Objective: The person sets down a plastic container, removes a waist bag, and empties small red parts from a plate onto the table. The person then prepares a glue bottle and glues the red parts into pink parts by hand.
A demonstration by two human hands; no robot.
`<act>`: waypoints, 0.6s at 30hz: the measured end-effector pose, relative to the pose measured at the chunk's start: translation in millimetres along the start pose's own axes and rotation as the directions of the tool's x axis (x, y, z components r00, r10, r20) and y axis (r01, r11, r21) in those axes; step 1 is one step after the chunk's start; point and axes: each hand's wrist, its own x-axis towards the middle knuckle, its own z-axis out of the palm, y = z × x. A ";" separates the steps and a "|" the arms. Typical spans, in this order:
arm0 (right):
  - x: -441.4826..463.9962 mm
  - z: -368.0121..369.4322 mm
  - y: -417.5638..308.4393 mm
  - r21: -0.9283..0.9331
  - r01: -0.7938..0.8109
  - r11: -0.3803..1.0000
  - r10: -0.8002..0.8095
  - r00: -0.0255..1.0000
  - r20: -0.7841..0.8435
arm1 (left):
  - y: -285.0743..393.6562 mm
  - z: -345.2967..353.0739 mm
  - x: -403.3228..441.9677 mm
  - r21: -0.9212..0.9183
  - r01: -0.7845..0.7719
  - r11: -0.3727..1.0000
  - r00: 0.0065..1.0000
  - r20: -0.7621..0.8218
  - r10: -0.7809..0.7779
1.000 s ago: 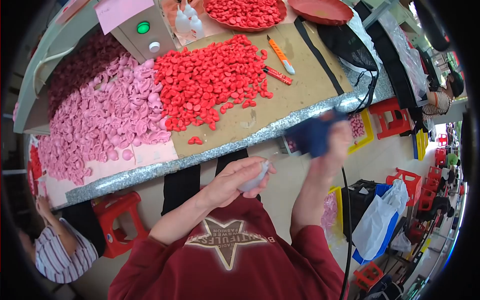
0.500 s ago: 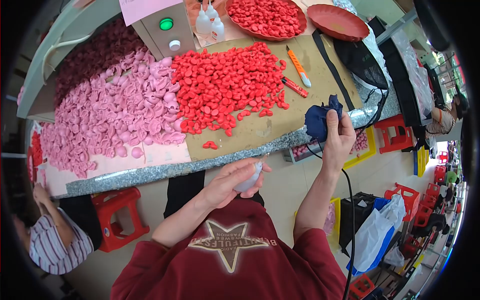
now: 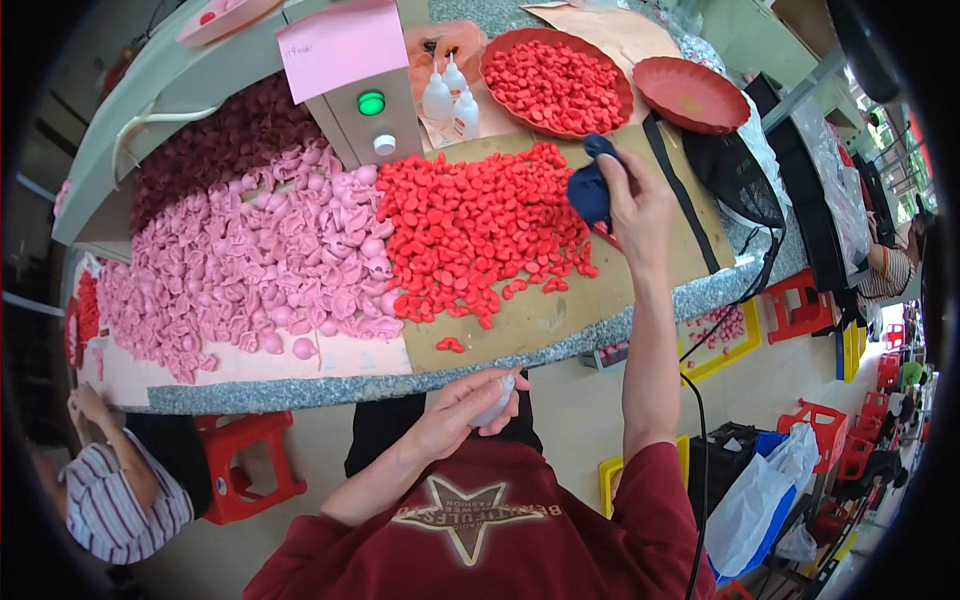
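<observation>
My left hand (image 3: 460, 412) is wrapped round a small white squeeze bottle (image 3: 496, 404), held in front of my shirt just below the table's front edge. My right hand (image 3: 642, 205) is stretched out over the table and pinches a dark blue cloth (image 3: 589, 196). This cloth hangs above the right edge of a spread of small red bean-shaped pieces (image 3: 475, 225). Pink shell-like pieces (image 3: 265, 260) lie heaped to the left of the red ones. A red marker (image 3: 605, 234) shows only partly beside my right hand.
Behind the red pieces stand several white dropper bottles (image 3: 437, 98), a full red bowl (image 3: 492, 82) and another red bowl (image 3: 692, 95). A grey machine with a green light (image 3: 371, 103) arches over the pink heap. At the left sits another person in a striped shirt (image 3: 125, 490).
My right hand has moved forward and left with the blue cloth, from the table's front edge to over the red pieces. The orange cutter is now hidden. My left hand still holds the bottle.
</observation>
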 end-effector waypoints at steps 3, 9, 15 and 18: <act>26.1 34.5 4.4 0.107 -0.029 0.994 0.018 0.995 0.100 | 4.9 -3.0 -1.9 0.022 -0.012 1.000 1.000 -0.008 0.012; 62.1 78.1 30.9 -0.026 0.053 0.998 -0.036 0.889 0.456 | 9.9 -8.7 -1.7 -0.018 -0.061 0.998 0.998 0.007 0.061; 108.9 16.6 42.9 -0.482 0.041 0.875 -0.103 0.989 -0.104 | 14.1 -9.9 -0.9 -0.046 -0.062 0.997 0.998 -0.010 0.061; 133.9 -62.3 74.3 -0.861 -0.027 0.509 -0.026 0.999 -0.047 | 19.8 -8.7 -4.4 -0.034 -0.057 0.998 0.998 -0.036 0.056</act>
